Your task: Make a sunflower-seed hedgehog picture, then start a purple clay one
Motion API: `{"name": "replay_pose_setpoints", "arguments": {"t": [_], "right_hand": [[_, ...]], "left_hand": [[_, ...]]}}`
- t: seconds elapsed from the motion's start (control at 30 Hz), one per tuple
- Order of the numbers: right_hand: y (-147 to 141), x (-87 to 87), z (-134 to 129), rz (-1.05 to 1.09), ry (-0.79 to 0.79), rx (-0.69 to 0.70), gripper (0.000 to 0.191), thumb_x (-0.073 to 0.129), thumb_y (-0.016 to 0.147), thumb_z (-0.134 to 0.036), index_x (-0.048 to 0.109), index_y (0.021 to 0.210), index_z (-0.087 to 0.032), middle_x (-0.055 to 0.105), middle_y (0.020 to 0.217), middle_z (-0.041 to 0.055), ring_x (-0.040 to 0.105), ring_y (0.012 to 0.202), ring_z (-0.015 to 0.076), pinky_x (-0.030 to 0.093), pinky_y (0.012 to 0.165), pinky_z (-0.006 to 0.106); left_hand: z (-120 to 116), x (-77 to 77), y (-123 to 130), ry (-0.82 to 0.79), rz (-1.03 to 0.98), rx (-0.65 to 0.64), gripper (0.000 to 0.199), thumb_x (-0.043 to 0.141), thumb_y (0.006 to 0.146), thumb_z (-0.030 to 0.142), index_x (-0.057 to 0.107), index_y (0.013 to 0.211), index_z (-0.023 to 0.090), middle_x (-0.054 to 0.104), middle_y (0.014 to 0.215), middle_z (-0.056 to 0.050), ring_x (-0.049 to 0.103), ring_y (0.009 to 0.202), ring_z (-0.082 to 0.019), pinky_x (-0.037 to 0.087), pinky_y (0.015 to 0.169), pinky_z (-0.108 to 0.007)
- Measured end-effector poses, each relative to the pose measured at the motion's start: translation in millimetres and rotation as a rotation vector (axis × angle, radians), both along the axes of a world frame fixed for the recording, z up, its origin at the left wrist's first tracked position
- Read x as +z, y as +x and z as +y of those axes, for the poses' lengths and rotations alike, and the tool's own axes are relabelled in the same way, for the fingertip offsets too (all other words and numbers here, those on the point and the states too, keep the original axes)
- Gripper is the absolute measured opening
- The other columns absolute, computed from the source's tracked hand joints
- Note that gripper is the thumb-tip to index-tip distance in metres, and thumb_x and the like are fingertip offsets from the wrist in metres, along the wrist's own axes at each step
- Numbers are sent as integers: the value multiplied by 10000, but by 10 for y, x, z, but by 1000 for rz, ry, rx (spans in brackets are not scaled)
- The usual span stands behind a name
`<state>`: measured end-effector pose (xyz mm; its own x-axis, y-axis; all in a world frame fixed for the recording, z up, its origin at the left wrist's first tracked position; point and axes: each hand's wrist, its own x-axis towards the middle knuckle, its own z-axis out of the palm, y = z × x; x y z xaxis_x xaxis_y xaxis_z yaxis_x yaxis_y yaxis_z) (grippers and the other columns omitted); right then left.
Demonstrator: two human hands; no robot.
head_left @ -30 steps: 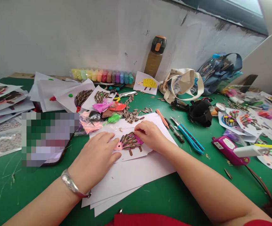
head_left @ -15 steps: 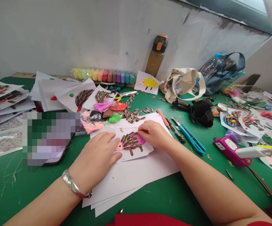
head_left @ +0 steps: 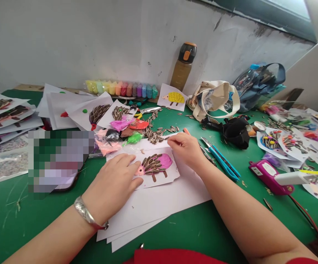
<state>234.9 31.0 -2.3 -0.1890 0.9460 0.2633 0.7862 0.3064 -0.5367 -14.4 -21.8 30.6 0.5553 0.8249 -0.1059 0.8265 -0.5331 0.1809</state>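
Observation:
My left hand (head_left: pixel 117 180), a bracelet on its wrist, rests with fingers spread on the left part of a small white card, holding nothing. On the card is a hedgehog picture (head_left: pixel 166 160) in pink and purple clay with brown legs. Sunflower seeds (head_left: pixel 151 165) cover its front and middle, while purple clay shows bare at the rear. Above the card's right edge is my right hand (head_left: pixel 185 151), its thumb and fingers curled together. Whatever is between those fingertips is hidden. They are close to the loose sunflower seeds (head_left: pixel 156 136). Plain paper sheets (head_left: pixel 153 216) lie beneath the card.
A blue utility knife (head_left: pixel 222 159) lies right of the papers. Bagged clay (head_left: pixel 130 128) and a phone (head_left: pixel 71 179), partly blurred out, are on the left. Along the wall stand a bottle (head_left: pixel 182 68) and a cloth bag (head_left: pixel 215 97). A magenta glue gun (head_left: pixel 270 176) is at right.
My right hand has moved up and right, off the hedgehog's purple rear, toward the loose seeds. The left hand stays on the card.

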Motion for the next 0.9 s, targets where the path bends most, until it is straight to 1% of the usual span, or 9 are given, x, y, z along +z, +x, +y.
{"name": "replay_pose_setpoints", "arguments": {"t": [0.1, 0.2, 0.3, 0.43, 0.57, 0.67, 0.73, 0.8, 0.9], "right_hand": [[46, -70, 117, 2, 91, -57, 257, 468, 914, -190, 713, 870, -254, 684, 845, 8, 601, 825, 180, 338, 1030, 424], [35, -102, 203, -90, 83, 11, 301, 450, 916, -152, 729, 981, -247, 692, 967, 61, 598, 930, 219, 400, 944, 394], [9, -111, 228, -183, 58, 55, 277, 473, 904, -142, 732, 936, -237, 677, 937, 77, 578, 939, 238, 418, 883, 372], [11, -127, 194, -216, 81, 3, 244, 460, 900, -137, 691, 871, -211, 647, 972, 96, 559, 954, 243, 415, 884, 372], [22, -30, 89, -166, 61, -78, 243, 401, 930, -159, 631, 884, -220, 640, 944, 74, 561, 916, 225, 412, 924, 402], [8, 122, -27, -97, -37, 17, 234, 412, 945, -196, 621, 852, -243, 654, 830, -4, 588, 790, 170, 346, 1029, 447], [-8, 204, -96, -41, -151, 107, 184, 465, 933, -241, 632, 856, -250, 649, 739, -40, 591, 699, 146, 394, 978, 422], [-21, 247, -143, 18, -244, 145, 131, 515, 907, -268, 640, 870, -252, 637, 676, -55, 585, 640, 137, 454, 854, 369], [-29, 258, -175, 53, -295, 183, 164, 509, 877, -211, 666, 852, -248, 667, 712, -41, 604, 667, 138, 459, 706, 297]], "left_hand": [[-1, 13, 10, -6, 3, 6, 156, 529, 925, 277, 634, 974, 173, 589, 1052, -95, 529, 1030, -292, 437, 909, -440], [-1, 24, 19, -11, 4, 13, 147, 536, 917, 264, 636, 976, 173, 589, 1062, -96, 530, 1031, -293, 440, 908, -443], [-1, 25, 19, -10, 2, 13, 142, 537, 913, 259, 636, 971, 176, 589, 1071, -97, 531, 1038, -296, 443, 905, -443], [-1, 15, 11, -9, -10, 12, 145, 540, 910, 265, 643, 959, 175, 594, 1043, -95, 540, 1025, -293, 440, 915, -442], [-4, 8, 10, -7, -15, 14, 161, 534, 914, 268, 642, 985, 172, 593, 1043, -93, 536, 1029, -289, 433, 929, -443], [-4, 15, 15, -13, -11, 13, 157, 520, 923, 273, 632, 964, 170, 590, 1051, -93, 529, 1035, -289, 433, 922, -440], [-3, 22, 19, -14, -8, 11, 151, 522, 922, 275, 626, 957, 171, 589, 1055, -93, 527, 1035, -288, 432, 915, -436], [-2, 27, 21, -12, -6, 12, 139, 531, 915, 271, 624, 952, 175, 589, 1042, -89, 528, 1022, -285, 432, 905, -431], [-5, 29, 19, -6, -8, 10, 123, 528, 912, 260, 621, 932, 183, 589, 1012, -82, 533, 993, -280, 434, 880, -423]]}}
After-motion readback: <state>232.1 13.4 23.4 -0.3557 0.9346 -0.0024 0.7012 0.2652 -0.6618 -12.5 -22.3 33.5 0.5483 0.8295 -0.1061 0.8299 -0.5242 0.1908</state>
